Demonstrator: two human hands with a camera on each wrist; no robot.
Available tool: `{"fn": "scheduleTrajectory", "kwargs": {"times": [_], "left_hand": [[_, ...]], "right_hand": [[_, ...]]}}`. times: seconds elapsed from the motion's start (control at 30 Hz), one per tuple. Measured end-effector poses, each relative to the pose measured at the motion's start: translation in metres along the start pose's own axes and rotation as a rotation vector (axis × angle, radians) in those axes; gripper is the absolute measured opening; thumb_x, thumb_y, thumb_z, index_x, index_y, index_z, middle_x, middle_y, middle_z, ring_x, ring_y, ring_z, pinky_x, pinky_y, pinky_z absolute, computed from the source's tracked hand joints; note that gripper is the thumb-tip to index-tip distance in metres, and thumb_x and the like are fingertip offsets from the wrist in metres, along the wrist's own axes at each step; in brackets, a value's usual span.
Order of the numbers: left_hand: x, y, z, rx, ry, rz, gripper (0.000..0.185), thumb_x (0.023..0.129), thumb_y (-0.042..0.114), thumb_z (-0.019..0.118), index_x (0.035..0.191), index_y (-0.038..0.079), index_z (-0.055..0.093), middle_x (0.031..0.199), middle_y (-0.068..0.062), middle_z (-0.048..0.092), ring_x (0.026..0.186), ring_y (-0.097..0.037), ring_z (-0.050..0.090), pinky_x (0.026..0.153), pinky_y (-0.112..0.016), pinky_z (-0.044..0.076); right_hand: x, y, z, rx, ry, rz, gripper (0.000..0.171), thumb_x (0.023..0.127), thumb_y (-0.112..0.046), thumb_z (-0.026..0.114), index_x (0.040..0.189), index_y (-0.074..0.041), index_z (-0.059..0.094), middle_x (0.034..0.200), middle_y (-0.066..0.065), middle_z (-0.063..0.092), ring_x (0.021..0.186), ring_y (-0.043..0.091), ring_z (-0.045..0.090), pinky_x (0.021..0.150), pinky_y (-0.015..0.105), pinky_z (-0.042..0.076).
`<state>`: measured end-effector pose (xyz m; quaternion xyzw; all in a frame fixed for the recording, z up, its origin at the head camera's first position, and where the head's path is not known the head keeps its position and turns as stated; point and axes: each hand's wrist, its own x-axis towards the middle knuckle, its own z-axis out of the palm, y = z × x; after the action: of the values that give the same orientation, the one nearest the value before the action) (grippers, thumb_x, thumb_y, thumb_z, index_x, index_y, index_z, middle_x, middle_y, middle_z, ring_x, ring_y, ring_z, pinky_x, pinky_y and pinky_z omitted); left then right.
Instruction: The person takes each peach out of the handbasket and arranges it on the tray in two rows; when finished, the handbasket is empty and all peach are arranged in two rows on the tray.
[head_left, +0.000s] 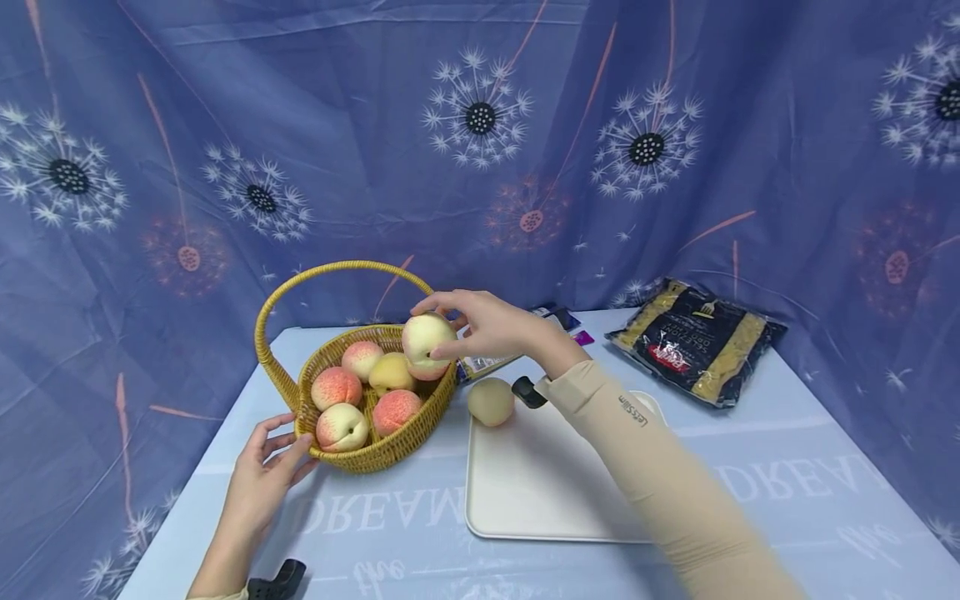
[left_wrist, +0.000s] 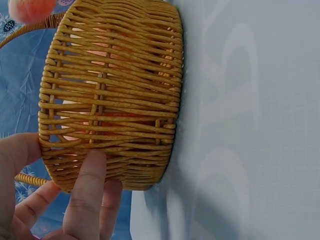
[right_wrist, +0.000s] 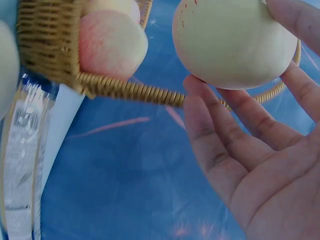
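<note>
From the head camera, my right hand holds a pale peach just above the right rim of the wicker basket, which sits near the table's back left corner. My fingers are spread wide around the fruit's upper half, thumb on the near side. I judge it light and round, smooth enough to roll out of a loose hold, so a broad wrap across its widest part suits it best. Four more peaches lie in the basket, and another one rests at the back left corner of the white board. My left hand rests against the basket's front left wall.

From the left wrist camera, my fingers lie straight against the woven wall, thumb near the rim, steadying rather than gripping. The weave looks stiff.

From the right wrist camera, the peach sits on my fingertips, fingers parted and lightly curled beneath it, with the basket's handle passing behind it.
</note>
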<state>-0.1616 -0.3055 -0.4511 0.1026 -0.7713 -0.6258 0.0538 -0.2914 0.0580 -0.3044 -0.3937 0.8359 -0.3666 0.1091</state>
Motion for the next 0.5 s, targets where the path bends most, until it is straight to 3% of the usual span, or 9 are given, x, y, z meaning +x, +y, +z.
{"fn": "scheduleTrajectory", "kwargs": {"times": [0.5], "left_hand": [[0.0, 0.001, 0.001, -0.021, 0.004, -0.01, 0.054, 0.105, 0.017, 0.072, 0.149, 0.007, 0.042, 0.115, 0.003, 0.06, 0.094, -0.001, 0.072, 0.085, -0.025, 0.07]], "right_hand": [[-0.062, 0.046, -0.011, 0.054, 0.06, 0.1, 0.056, 0.098, -0.024, 0.082, 0.149, -0.027, 0.059, 0.147, 0.006, 0.061, 0.128, 0.031, 0.07, 0.109, 0.045, 0.063]]}}
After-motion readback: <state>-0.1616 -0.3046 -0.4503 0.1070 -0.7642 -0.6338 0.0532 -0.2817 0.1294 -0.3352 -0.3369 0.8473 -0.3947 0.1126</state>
